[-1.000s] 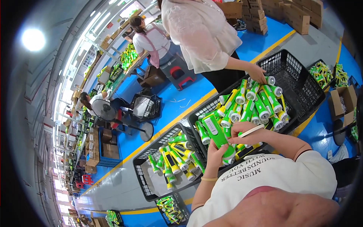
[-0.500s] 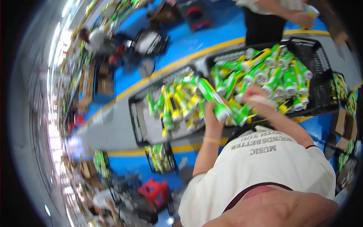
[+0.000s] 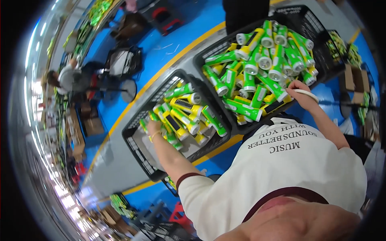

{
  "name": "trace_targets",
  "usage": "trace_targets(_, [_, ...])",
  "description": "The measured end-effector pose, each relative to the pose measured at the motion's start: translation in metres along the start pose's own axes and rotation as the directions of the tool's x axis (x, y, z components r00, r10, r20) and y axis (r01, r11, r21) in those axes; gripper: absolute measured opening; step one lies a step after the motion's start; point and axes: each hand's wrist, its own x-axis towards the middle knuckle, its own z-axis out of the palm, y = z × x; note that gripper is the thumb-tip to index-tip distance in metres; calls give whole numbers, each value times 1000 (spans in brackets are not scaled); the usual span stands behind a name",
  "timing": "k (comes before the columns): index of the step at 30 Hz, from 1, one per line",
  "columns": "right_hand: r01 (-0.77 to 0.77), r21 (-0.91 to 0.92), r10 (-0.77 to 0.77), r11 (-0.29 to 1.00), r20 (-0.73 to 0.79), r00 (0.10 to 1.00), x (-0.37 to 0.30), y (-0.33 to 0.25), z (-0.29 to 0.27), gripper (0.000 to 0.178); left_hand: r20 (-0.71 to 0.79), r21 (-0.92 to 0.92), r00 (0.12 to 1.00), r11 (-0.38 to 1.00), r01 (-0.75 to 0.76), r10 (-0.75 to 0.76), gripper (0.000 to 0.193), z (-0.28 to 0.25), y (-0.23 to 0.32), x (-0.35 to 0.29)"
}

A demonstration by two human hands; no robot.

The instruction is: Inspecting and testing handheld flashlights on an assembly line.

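My left hand (image 3: pixel 153 127) reaches into the left crate (image 3: pixel 141 164), fingers closed around a green flashlight (image 3: pixel 152 116) that the hand partly hides. Beside it lie several green and yellow flashlights, among them a yellow one with a black panel (image 3: pixel 174 123). At the near right edge of the right crate (image 3: pixel 206 76), my right hand (image 3: pixel 299 91) has bent fingers closed at the end of a green flashlight (image 3: pixel 274 87). A heap of green and yellow flashlights with clear round heads fills this crate. A white band (image 3: pixel 306 95) circles my right wrist.
The two black crates stand side by side on a grey strip edged by yellow lines. Part of a person in dark clothing (image 3: pixel 246 16) stands beyond the right crate. Cardboard boxes (image 3: pixel 356 80) are at the right; a round fan (image 3: pixel 129 90) stands at the far left.
My left hand has moved left with a green flashlight, from between the crates down into the left crate. My right hand has moved right, from the heap's near middle to its right edge.
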Motion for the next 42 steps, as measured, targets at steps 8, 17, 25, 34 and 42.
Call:
trace_targets(8, [-31, 183, 24, 983, 45, 999, 4, -2, 7, 14, -574, -483, 495, 219, -848, 652, 42, -65, 413, -145])
trace_targets(17, [66, 281, -81, 957, 40, 996, -18, 3, -26, 14, 117, -442, 586, 570, -693, 802, 56, -23, 498, -131])
trace_targets(25, [129, 607, -220, 784, 77, 973, -12, -25, -75, 10, -55, -905, 646, -311, 289, 761, 35, -99, 433, -261])
trace_targets(34, [22, 655, -364, 755, 392, 845, 11, -93, -55, 12, -214, -951, 665, -308, 26, 715, 51, -139, 403, -349])
trace_targets(42, [228, 469, -405, 853, 322, 856, 11, -96, -40, 18, -366, -902, 750, -410, -139, 551, 38, -124, 389, -357])
